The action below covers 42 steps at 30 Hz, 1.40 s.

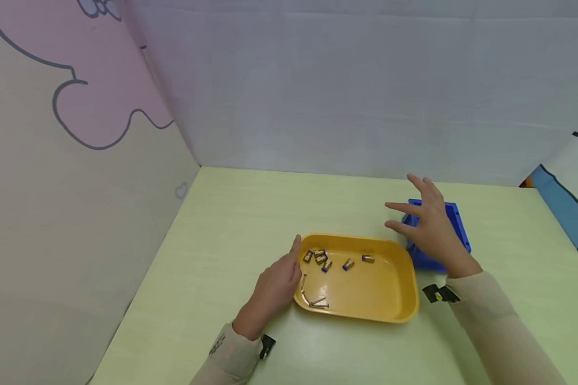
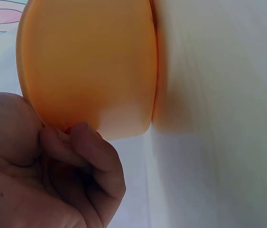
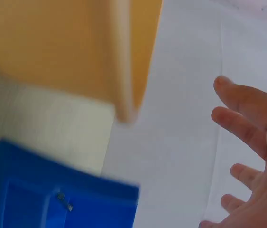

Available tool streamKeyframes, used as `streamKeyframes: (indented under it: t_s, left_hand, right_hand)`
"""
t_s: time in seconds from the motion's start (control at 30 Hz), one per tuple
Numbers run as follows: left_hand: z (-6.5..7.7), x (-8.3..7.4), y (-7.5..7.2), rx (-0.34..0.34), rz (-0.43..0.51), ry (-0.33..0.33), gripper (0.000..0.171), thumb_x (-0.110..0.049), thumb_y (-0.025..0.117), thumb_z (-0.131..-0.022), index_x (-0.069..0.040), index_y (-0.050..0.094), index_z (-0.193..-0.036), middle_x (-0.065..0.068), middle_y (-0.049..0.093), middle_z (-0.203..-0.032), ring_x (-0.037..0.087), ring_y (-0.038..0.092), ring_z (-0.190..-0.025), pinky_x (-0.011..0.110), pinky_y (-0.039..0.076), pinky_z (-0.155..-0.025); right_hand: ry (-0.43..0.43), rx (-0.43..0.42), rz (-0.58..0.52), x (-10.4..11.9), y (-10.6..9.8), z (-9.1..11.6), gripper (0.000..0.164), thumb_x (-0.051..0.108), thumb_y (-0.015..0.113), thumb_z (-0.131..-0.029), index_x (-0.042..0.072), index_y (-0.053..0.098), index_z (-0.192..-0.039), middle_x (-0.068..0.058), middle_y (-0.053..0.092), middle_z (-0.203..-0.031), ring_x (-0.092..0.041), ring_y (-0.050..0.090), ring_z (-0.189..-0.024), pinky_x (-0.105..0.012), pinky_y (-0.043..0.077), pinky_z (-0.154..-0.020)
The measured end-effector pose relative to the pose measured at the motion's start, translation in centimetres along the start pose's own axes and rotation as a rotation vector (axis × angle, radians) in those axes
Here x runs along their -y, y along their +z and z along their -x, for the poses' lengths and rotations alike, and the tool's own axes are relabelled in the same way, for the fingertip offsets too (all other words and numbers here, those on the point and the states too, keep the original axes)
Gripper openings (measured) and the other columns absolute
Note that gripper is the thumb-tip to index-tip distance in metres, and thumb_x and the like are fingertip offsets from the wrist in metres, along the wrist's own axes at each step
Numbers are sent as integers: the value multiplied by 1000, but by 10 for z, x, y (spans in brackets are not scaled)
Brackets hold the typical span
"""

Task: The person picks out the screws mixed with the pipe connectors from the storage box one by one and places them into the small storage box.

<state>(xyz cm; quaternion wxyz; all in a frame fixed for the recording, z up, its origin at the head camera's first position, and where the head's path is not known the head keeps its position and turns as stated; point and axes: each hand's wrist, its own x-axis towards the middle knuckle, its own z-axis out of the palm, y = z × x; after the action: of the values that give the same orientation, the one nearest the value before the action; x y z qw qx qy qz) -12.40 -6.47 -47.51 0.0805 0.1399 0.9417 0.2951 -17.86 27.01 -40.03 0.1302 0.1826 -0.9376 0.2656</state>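
Observation:
My left hand (image 1: 278, 283) grips the left end of a yellow plastic tray (image 1: 366, 318). In the left wrist view, the thumb (image 2: 5, 118) lies at the tray's rim and the curled fingers (image 2: 97, 152) press its outer wall. Several small brass-coloured fittings with blue ends (image 1: 348, 264) lie in the tray, mostly at its back left. Several thin screws or nails (image 1: 319, 305) sit at its front left. Spread and holding nothing, my right hand (image 1: 431, 227) hovers over a blue plastic bin (image 1: 457, 222), partly hiding it. A small metal screw (image 3: 64, 201) shows inside the bin.
Both containers stand on a pale yellow-green table (image 1: 212, 240), the bin close behind the tray's right end. A whitish wall sheet (image 1: 342, 96) rises at the table's back edge. On the left stands a panel with a pink cartoon print (image 1: 106, 117).

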Motion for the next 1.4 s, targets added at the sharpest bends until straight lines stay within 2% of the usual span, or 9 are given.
streamKeyframes:
  t_s: [0.17,0.27,0.47,0.67,0.77,0.83,1.03,1.17,1.4]
  left_hand:
    - [0,-1,1,2,3,4,60,-24,37,-108,-19,11,-162,8,52,-147,24,61,-118,45,52,-87]
    - [0,-1,1,2,0,2,61,-24,37,-108,-20,11,-162,8,52,-147,23,60,-120,45,52,-88]
    - [0,1,2,-4,-13,-2,61,-23,39,-107,-20,12,-162,7,55,-144,16,58,-90,36,49,-71]
    - [0,1,1,2,-22,1,62,-23,41,-107,-21,12,-162,6,61,-136,14,54,-76,32,46,-64]
    - [-1,1,0,-3,-25,9,62,-23,42,-106,-20,13,-162,6,66,-116,15,47,-64,31,41,-56]
    - [-1,1,0,-8,-23,12,62,-23,42,-106,-19,14,-161,6,66,-112,15,46,-62,30,40,-55]
    - [0,1,-1,-13,-30,24,61,-23,43,-106,-16,17,-161,7,65,-126,15,50,-68,29,41,-56]
    - [1,1,0,-18,-24,20,61,-22,43,-105,-18,17,-161,7,67,-116,15,49,-64,29,40,-52]
    - [0,0,1,-37,-21,17,63,-22,42,-105,-22,14,-161,6,66,-127,16,57,-74,33,45,-56]
  right_hand:
    - [-126,101,38,17,12,-2,50,26,87,-76,13,73,-123,-12,9,-166,-42,-5,-150,-72,2,-110]
    - [-164,199,47,29,17,-2,53,31,88,-74,19,73,-124,-6,5,-168,-40,-10,-150,-74,3,-109]
    - [-252,359,82,60,31,1,52,44,83,-77,27,72,-125,-1,4,-168,-37,-12,-151,-74,4,-108]
    - [-351,456,149,83,49,5,59,50,82,-73,34,69,-129,-5,3,-168,-43,-9,-150,-77,8,-105]
    - [-383,483,155,90,57,4,64,50,85,-70,33,68,-130,-6,3,-168,-44,-4,-150,-77,10,-105]
    - [-404,495,157,92,62,3,67,51,85,-68,33,68,-130,-6,4,-168,-43,-2,-150,-77,11,-105]
    - [-414,545,117,93,84,4,70,58,81,-69,34,66,-132,-2,1,-168,-39,-7,-151,-75,10,-107]
    - [-411,551,105,94,98,4,72,63,80,-67,33,67,-130,-2,-1,-168,-39,-9,-151,-74,6,-109]
    - [-451,533,155,95,113,4,73,71,73,-66,34,68,-129,-2,-5,-168,-37,-12,-151,-68,0,-113]
